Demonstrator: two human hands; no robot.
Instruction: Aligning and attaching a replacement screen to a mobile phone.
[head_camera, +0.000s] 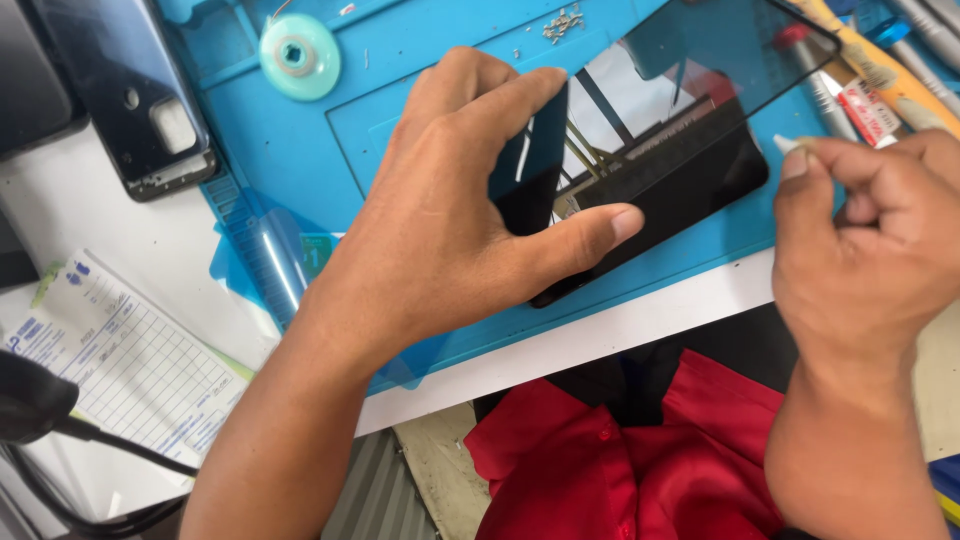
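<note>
cable: a black cable (60, 430) with a thick dark end lies at the far left edge, over the white bench.
form: a printed paper form (130, 355) with a grid of lines lies on the bench, near the cable.
frame: a dark phone frame (125, 85) with a camera cut-out lies at top left, half on the bench and half on the mat's edge.
mat: a blue work mat (400, 80) with moulded trays covers the bench top; its near edge runs just inside the white bench edge.
spool: a pale green round spool (299, 55) rests on the mat, near the frame.
left hand: the left hand (450, 230) is spread wide over the phone's left end, fingers curled over the far edge and thumb laid along the near edge, clasping it.
screws: a small heap of screws (563, 22) lies on the mat above the phone.
phone: a black phone (660, 180) lies slanted on the mat, glossy face up and mirroring the ceiling, its left end under the left hand.
tools: pens and tubes (860, 95) lie in a row at top right, just beyond the phone's far corner.
right hand: the right hand (865, 260) is loosely closed, thumb and forefinger pinching a small pale bit (783, 143) just off the phone's right end; whether it touches the phone cannot be told.
shirt: red cloth (620, 470) shows below the bench edge.
</note>
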